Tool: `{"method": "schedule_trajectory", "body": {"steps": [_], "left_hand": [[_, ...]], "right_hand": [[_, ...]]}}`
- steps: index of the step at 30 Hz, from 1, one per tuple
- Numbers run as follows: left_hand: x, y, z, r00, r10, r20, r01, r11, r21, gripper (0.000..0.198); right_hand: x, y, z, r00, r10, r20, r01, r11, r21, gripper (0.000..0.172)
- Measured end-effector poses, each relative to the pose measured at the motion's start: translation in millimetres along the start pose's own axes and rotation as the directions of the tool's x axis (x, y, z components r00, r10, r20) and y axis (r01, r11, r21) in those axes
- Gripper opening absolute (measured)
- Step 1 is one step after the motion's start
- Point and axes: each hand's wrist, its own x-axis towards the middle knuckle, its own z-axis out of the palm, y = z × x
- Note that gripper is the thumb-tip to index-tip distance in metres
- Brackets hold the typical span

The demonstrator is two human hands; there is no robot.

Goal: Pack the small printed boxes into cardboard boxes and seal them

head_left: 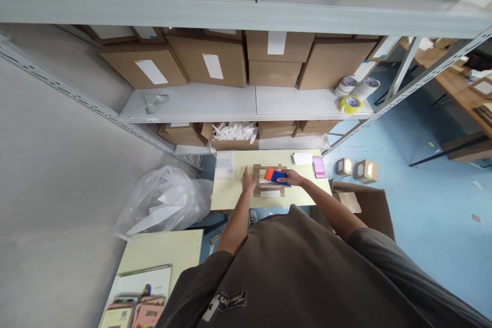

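On a pale yellow table [230, 189] lies an open cardboard box [269, 190] with its flaps spread. A blue and orange block [274, 176] sits inside it. My right hand [291, 178] comes in from the right, with its fingers gripping the blue side of the block. My left hand [249, 182] rests against the left side of the cardboard, holding nothing that I can see. The block's underside is hidden.
A pink pad [319, 167] and white papers [302, 158] lie on the table's far edge. Metal shelves [246, 102] hold cardboard boxes and tape rolls [350, 104] beyond it. A clear plastic bag [163, 201] sits left of the table, and small boxes [357, 169] stand on the blue floor.
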Motion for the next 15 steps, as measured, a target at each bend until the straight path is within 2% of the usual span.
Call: {"method": "schedule_trajectory", "body": {"steps": [2, 3, 5, 7, 10, 12, 15], "left_hand": [[-4, 4, -5.0, 0.998, -0.043, -0.039, 0.042, 0.999, -0.017, 0.055], [-6, 7, -4.9, 0.997, -0.073, -0.002, 0.073, 0.995, -0.061, 0.048], [-6, 16, 0.5, 0.974, -0.151, 0.166, 0.183, 0.962, -0.201, 0.05], [-3, 25, 9.7, 0.917, -0.22, 0.332, 0.327, 0.892, -0.312, 0.059], [3, 36, 22.6, 0.857, -0.266, 0.442, 0.443, 0.819, -0.364, 0.061], [5, 39, 26.9, 0.865, -0.231, 0.445, 0.422, 0.815, -0.398, 0.057], [5, 38, 25.0, 0.939, -0.115, 0.324, 0.256, 0.863, -0.435, 0.053]], "right_hand": [[-2, 0, 2, 1.0, -0.008, 0.0, 0.008, 1.0, 0.007, 0.054], [-4, 1, 3, 1.0, -0.014, -0.002, 0.014, 1.0, 0.015, 0.054], [-8, 4, 4, 1.0, -0.018, -0.009, 0.018, 0.999, 0.034, 0.054], [-11, 6, 4, 1.0, -0.009, -0.007, 0.01, 0.998, 0.06, 0.055], [-16, 8, 4, 1.0, -0.011, 0.009, 0.01, 0.996, 0.092, 0.057], [-17, 7, 3, 1.0, -0.025, 0.013, 0.024, 0.996, 0.087, 0.058], [-19, 5, 0, 0.999, -0.041, 0.01, 0.04, 0.998, 0.05, 0.059]]}}
